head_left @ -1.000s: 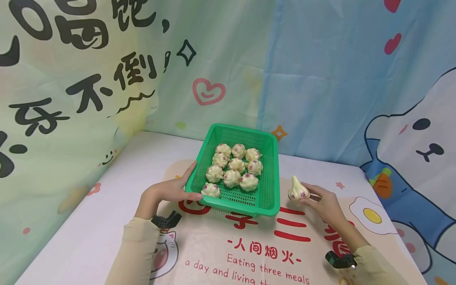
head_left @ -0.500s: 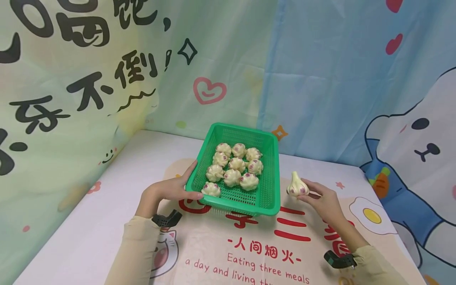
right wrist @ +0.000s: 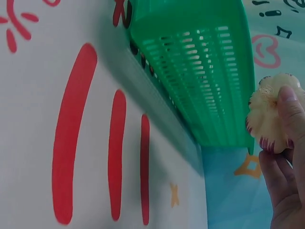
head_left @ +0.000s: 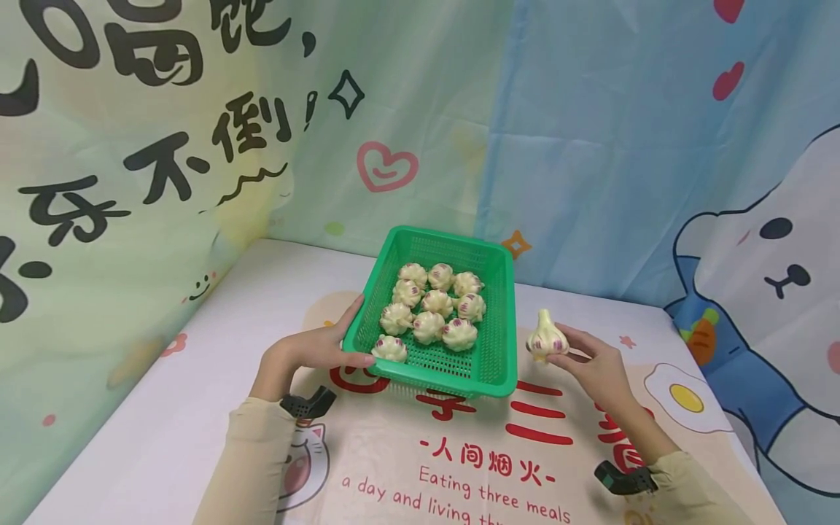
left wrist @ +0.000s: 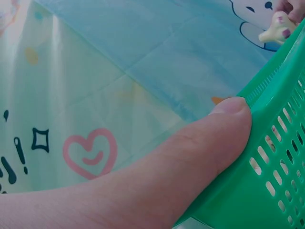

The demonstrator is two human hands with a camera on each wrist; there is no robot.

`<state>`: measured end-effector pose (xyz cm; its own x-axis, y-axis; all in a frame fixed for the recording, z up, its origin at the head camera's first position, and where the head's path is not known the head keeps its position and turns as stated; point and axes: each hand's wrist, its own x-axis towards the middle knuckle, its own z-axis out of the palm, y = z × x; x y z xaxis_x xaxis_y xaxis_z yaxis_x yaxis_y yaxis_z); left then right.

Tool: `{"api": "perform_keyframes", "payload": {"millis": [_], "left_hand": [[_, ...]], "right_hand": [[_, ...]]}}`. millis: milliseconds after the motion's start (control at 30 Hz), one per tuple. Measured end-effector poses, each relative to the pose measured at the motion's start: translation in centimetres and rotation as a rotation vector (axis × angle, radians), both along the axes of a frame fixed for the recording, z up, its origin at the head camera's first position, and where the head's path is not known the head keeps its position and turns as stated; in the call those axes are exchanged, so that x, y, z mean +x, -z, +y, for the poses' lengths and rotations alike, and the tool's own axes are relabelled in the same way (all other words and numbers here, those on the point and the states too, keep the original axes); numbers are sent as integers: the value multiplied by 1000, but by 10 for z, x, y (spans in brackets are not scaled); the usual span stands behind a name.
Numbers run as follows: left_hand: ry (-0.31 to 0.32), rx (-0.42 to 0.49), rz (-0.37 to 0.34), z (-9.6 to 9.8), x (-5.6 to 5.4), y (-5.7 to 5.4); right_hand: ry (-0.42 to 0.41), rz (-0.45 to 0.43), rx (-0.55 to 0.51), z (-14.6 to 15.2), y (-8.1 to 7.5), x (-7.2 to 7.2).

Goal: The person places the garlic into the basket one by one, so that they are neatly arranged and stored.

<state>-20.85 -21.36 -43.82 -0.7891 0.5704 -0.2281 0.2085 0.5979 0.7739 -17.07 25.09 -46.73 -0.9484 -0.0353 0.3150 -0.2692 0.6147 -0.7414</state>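
Note:
In the head view my right hand [head_left: 593, 364] pinches a garlic bulb [head_left: 547, 340] between thumb and fingers, just right of the basket. The bulb is cream with purple streaks, its stem pointing up. Seen from the right wrist, the underside of this garlic bulb [right wrist: 268, 112] faces the camera, with the thumb across it. My left hand [head_left: 321, 346] grips the green plastic basket [head_left: 429, 379] at its near left corner. From the left wrist, the thumb [left wrist: 209, 138] presses along the rim, while the other fingers are hidden. Several more garlic bulbs [head_left: 428, 327] lie inside the basket.
A white table [head_left: 256, 292] bears a printed mat [head_left: 394, 452] with red and pink lettering and a fried-egg picture. Patterned cloth [head_left: 577, 160] hangs close behind the basket and along the left side. Each wrist wears a small black camera [head_left: 308, 403].
My right hand has raised the garlic bulb slightly and turned it, so its stem stands more upright. The left hand and the basket stay in place.

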Motion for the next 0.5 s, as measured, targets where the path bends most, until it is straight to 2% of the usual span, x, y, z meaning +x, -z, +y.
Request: {"api": "perform_keyframes", "payload": {"millis": [133,500], "left_hand": [[-9,-13,0,-1,1,-1],[-15,-20,-11,-1,1,-1]], "right_hand": [[-13,1,-34,-9,-4,0],[-20,-64,-92,-28,-14,-2]]}}
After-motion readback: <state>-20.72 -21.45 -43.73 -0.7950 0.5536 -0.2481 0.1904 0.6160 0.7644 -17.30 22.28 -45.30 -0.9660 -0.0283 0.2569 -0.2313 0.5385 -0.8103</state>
